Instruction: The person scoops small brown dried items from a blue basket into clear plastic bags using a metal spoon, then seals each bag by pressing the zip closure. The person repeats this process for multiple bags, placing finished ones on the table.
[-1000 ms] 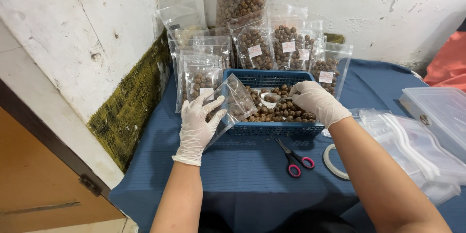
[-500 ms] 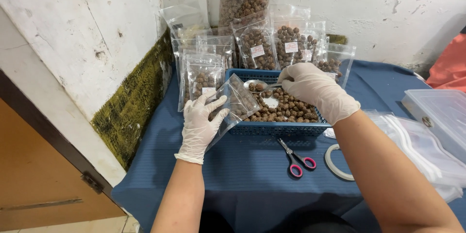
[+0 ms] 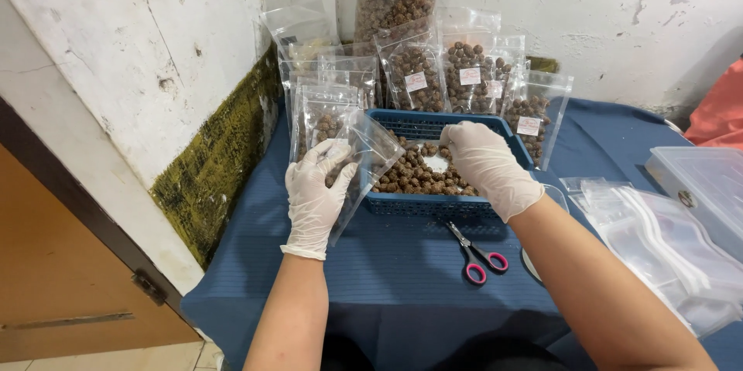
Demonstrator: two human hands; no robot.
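The blue plastic mesh basket of brown round seeds lies under the gloved right hand. The clear plastic zip pouch sits in the gloved left hand, left of the basket. The pink-handled scissors lie before the right hand, and the filled clear labelled pouches stand behind it.

Over the last second the right hand has moved from the right part of the blue basket leftward and down, so its gloved fingers now dip into the brown balls. The left hand has lifted the clear pouch slightly nearer the basket's rim.
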